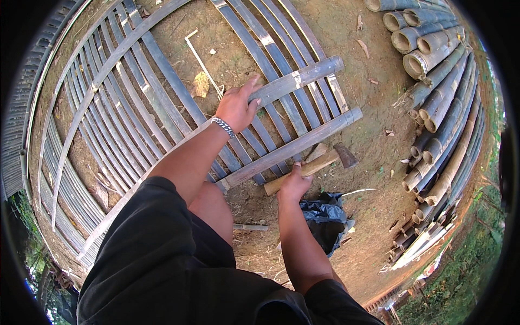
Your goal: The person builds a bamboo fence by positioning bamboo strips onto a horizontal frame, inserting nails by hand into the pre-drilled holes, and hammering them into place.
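Note:
My left hand (238, 106), with a chain bracelet at the wrist, is closed around the upper bamboo crosspiece (300, 78), thumb and fingers on opposite sides of it. Dark bamboo slats (268, 67) run across this piece and a lower bamboo crosspiece (303, 142). Just below the lower piece, my right hand (294, 186) closes on the end of a bamboo slat (297, 157); its fingertips are partly hidden. A hatchet (322, 162) with a thick pale wooden handle and a rusty head lies by that hand, which covers part of the handle.
To the left, a wide bamboo lattice (124, 81) spreads over the dirt ground. Stacked bamboo poles (433, 114) lie on the right. A crumpled black plastic bag (325, 211) sits beside my right forearm. A dry leaf (200, 85) and a thin bent strip (201, 60) lie between slats.

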The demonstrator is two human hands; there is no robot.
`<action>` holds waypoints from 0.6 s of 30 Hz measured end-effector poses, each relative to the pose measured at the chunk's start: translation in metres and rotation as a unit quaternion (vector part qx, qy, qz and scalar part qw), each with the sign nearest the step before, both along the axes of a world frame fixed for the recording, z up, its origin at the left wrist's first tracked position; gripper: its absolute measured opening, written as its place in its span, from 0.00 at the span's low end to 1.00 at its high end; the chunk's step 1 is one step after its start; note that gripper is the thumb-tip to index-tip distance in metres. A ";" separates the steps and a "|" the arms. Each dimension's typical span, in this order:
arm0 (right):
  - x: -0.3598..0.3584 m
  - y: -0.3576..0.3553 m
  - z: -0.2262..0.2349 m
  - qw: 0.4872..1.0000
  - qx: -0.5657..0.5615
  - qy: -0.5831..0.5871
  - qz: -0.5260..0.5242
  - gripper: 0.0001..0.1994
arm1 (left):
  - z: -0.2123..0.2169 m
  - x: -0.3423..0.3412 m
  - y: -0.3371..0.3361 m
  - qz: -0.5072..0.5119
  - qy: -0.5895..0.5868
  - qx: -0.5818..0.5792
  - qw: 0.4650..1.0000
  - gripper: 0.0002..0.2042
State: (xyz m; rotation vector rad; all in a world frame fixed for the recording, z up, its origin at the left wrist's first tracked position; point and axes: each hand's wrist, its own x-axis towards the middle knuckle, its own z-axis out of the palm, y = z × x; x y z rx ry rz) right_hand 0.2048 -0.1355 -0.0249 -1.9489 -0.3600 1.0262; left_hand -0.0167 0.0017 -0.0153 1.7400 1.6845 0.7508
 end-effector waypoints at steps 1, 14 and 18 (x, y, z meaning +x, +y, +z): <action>0.000 0.000 0.000 1.000 -0.001 -0.002 -0.002 0.16 | 0.001 0.001 0.000 0.001 -0.003 -0.009 1.000 0.33; -0.002 0.005 0.007 1.000 -0.013 -0.003 -0.011 0.14 | -0.001 -0.001 0.000 -0.004 0.008 0.012 1.000 0.31; 0.006 -0.008 0.008 0.997 0.026 -0.057 0.038 0.16 | 0.002 0.002 -0.001 -0.004 0.008 0.005 1.000 0.30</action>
